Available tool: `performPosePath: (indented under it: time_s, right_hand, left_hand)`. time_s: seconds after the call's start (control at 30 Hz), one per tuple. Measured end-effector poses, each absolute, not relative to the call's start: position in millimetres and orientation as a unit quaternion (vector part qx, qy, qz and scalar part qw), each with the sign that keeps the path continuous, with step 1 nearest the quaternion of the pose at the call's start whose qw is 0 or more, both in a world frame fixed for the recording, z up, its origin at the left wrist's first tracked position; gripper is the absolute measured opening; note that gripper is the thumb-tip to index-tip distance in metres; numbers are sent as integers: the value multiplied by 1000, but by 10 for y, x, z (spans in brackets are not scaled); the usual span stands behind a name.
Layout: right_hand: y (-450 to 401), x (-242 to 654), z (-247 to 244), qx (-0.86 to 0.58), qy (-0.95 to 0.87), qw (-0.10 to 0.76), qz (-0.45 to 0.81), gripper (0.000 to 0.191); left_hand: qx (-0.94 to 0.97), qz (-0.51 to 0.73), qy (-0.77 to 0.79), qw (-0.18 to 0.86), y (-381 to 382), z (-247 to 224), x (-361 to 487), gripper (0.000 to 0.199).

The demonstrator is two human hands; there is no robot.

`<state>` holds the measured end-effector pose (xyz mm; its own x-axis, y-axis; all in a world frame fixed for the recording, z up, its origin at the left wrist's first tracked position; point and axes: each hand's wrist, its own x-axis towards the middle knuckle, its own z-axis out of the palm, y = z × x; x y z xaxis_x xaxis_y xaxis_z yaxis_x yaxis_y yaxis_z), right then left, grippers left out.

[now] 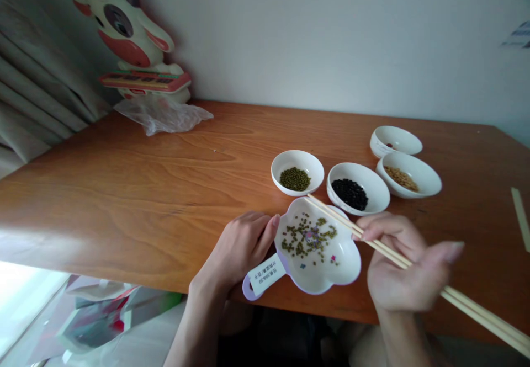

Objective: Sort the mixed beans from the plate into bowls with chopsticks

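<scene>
A white flower-shaped dish (346, 254) with a purple rim and labelled handle holds scattered green beans (304, 243). My left hand (246, 243) grips the dish's left edge, thumb along the rim. My right hand (399, 262) holds a pair of wooden chopsticks (385, 250); their tips lie at the dish's far rim with nothing visible between them. Just behind the dish, a white bowl (298, 160) contains green beans, and beside it another bowl (375, 185) contains black beans. Further right, a bowl (424, 174) holds yellowish beans.
A fourth bowl (397, 135) at the back right has a few reddish bits. A cow toy with a keyboard (144, 80) and a crumpled plastic bag (165, 116) stand at the back left. A pale strip (520, 218) lies at the far right.
</scene>
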<state>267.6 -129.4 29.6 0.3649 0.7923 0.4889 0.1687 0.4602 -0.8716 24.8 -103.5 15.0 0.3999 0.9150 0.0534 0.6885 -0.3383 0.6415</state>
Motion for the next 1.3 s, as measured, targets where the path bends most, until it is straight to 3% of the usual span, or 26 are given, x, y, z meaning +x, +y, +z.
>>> performPosePath:
  time_s: [0.33, 1.3]
  right_hand:
    - [-1639, 3232, -11, -550, -556, 587, 209, 85]
    - [-1647, 3094, 32, -530, -607, 543, 234, 80]
  left_hand:
    - [783, 211, 505, 296, -1046, 107, 226, 47]
    - [774, 202, 512, 312, -1058, 97, 192, 47]
